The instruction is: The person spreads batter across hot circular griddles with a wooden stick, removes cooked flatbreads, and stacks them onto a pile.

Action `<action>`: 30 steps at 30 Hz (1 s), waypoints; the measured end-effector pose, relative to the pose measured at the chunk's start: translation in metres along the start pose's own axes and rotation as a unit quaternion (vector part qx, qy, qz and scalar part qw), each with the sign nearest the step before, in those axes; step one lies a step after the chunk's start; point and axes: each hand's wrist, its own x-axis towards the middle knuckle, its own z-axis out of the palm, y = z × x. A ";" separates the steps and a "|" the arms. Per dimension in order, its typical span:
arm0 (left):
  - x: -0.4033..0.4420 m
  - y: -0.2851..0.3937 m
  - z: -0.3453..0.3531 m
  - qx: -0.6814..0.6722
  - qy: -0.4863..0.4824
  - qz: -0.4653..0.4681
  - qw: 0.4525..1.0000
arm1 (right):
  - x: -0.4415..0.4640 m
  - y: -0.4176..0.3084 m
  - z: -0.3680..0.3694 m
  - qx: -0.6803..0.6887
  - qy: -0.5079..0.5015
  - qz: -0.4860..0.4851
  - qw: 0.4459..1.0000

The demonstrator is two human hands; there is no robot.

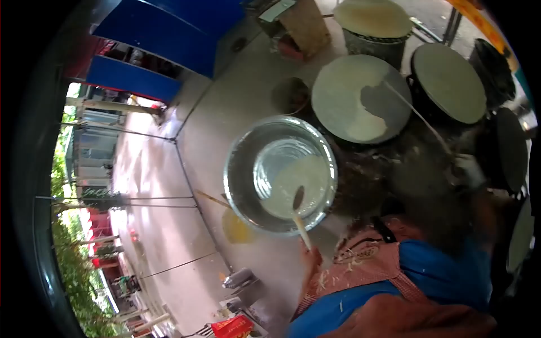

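Note:
My left hand (pixel 311 260) is closed around the pale handle of a ladle (pixel 299 198). Its dark oval bowl is over the white batter inside a big shiny metal basin (pixel 232 194). On the nearest round griddle (pixel 333 79), white batter covers most of the plate and leaves a dark grey patch. A thin pale stick (pixel 418 114) slants from that patch past the rim towards my right hand (pixel 457 162). That hand lies in deep shadow and appears closed on the stick's end, its fingers hardly showing.
More round griddles (pixel 449 83) stand around me, one (pixel 373 19) at the far side with a pale top. A dark pot (pixel 291 96) sits beside the basin. There is a yellow container (pixel 236 227) beyond it, a metal flask (pixel 239 278) and a red packet (pixel 233 326).

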 end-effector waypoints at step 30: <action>-0.081 0.052 0.026 -0.476 -0.520 -0.044 0.708 | 0.015 0.024 0.220 -0.422 0.210 -0.197 0.860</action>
